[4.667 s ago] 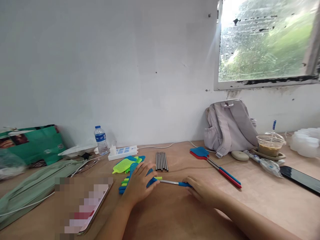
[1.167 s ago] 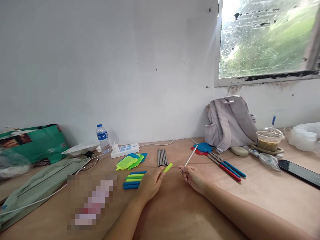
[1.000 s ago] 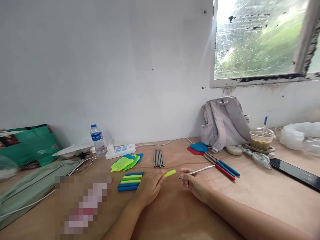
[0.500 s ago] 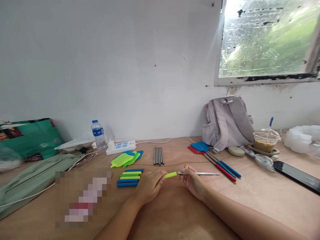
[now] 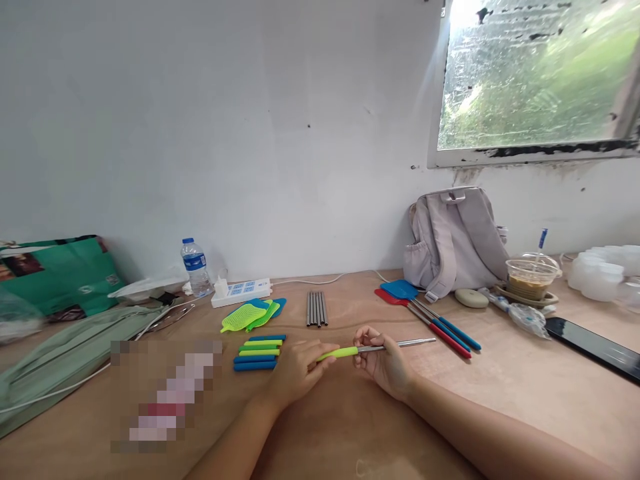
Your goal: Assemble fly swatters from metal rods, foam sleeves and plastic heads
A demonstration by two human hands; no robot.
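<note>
We see the counter carrying a backpack by the wall. Left of the backpack, our left hand pinches a green sleeve, and our right hand grips the metal rod entering it. Loose sleeves lie just left of our left hand.
</note>
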